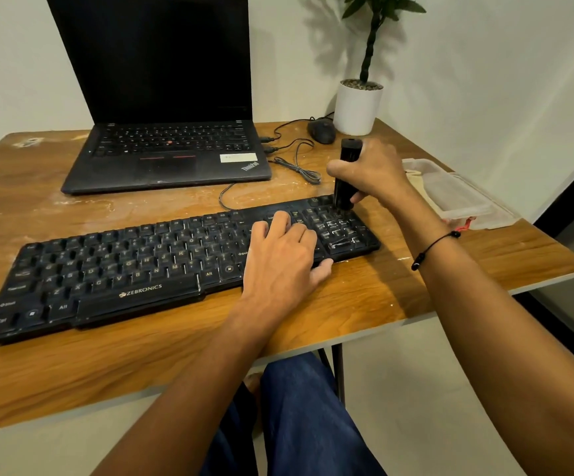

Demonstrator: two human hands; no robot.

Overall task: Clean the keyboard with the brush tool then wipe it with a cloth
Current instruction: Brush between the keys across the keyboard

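The black keyboard (175, 266) lies slantwise along the tabletop's (72, 365) front edge. The right hand (371, 173) has its fingers clamped round the upright brush tool (346, 176), whose tip touches the number-pad keys. The left hand (282, 259) rests on the keys beside it, fingers straight and slightly apart.

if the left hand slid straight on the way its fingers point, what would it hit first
Probably the brush tool that the right hand holds upright over the numpad. The left hand lies flat on the keyboard, fingers pointing up and slightly right; depth is unclear.
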